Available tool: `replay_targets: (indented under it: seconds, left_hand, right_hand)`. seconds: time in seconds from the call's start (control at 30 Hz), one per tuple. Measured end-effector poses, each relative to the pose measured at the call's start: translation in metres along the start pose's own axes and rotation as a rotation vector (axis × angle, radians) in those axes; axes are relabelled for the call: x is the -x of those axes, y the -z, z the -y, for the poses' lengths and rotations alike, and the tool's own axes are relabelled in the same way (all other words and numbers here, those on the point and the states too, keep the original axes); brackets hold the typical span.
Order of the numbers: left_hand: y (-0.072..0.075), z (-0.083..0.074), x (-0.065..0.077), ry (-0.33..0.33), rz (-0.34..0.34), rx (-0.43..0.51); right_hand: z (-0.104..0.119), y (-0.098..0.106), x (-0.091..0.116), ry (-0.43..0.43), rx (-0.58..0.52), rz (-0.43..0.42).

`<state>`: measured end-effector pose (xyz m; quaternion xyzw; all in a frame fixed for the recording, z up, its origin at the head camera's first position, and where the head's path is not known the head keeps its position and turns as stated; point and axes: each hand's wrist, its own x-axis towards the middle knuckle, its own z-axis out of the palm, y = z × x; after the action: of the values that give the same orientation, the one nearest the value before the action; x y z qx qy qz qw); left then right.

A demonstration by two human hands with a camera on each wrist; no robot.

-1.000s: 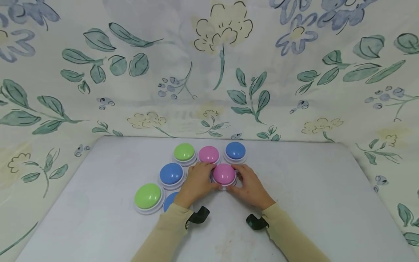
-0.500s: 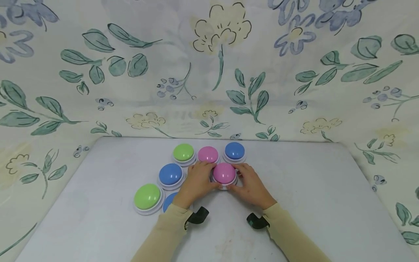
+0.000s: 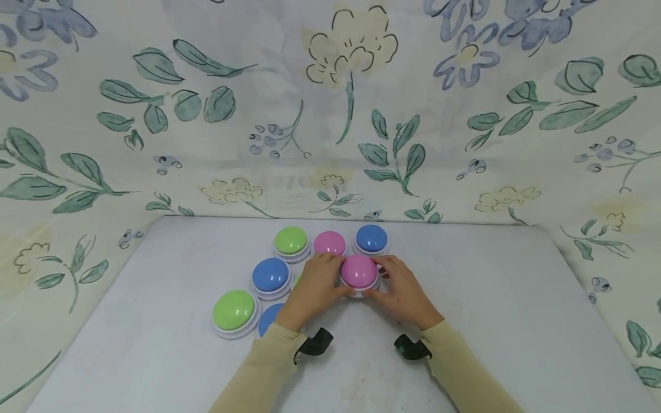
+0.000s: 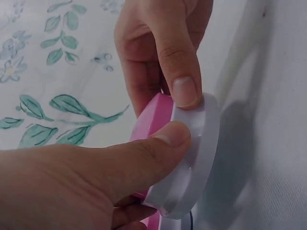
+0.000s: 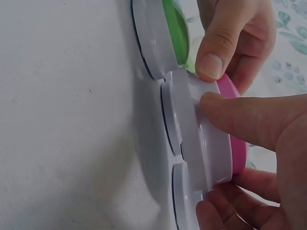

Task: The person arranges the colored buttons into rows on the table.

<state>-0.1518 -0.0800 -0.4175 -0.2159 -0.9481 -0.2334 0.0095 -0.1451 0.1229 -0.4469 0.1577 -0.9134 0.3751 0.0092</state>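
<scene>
Both hands grip one pink dome push button (image 3: 358, 271) with a white round base. My left hand (image 3: 312, 289) pinches its left side and my right hand (image 3: 403, 292) its right side. In the left wrist view, both thumbs press the white base (image 4: 199, 148). The right wrist view shows this base (image 5: 211, 139) apparently lifted a little off the tabletop, overlapping other white bases. Just behind it stand another pink button (image 3: 329, 243) and a blue button (image 3: 371, 238). A green button (image 3: 296, 279) is mostly hidden by the left hand.
Left of the hands sit a green button (image 3: 290, 240), a blue button (image 3: 271, 275) and a larger-looking green button (image 3: 233, 310). The left forearm partly covers another blue button (image 3: 269, 319). A flowered cloth (image 3: 330, 160) rises behind the white table (image 3: 490, 298).
Both hands have shifted slightly right with the pink button, which looks a little raised. A sliver of the green button now shows beside the left hand. The other buttons stay put.
</scene>
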Motion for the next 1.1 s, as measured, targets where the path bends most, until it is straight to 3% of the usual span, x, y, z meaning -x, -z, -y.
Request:
replay_targets:
  seconds: [0.4,0.7,1.1]
  left_hand:
    - [-0.003,-0.01,0.001,-0.004,-0.015,0.028]
    - [-0.006,-0.016,-0.002,-0.037,-0.019,0.042]
    - [-0.014,-0.033,-0.008,-0.027,-0.028,0.049]
  right_hand:
    - [-0.001,0.015,0.004,0.065,0.026,-0.003]
    - [-0.003,0.025,0.008,0.048,0.043,0.002]
    - [-0.012,0.038,0.017,0.056,0.04,-0.012]
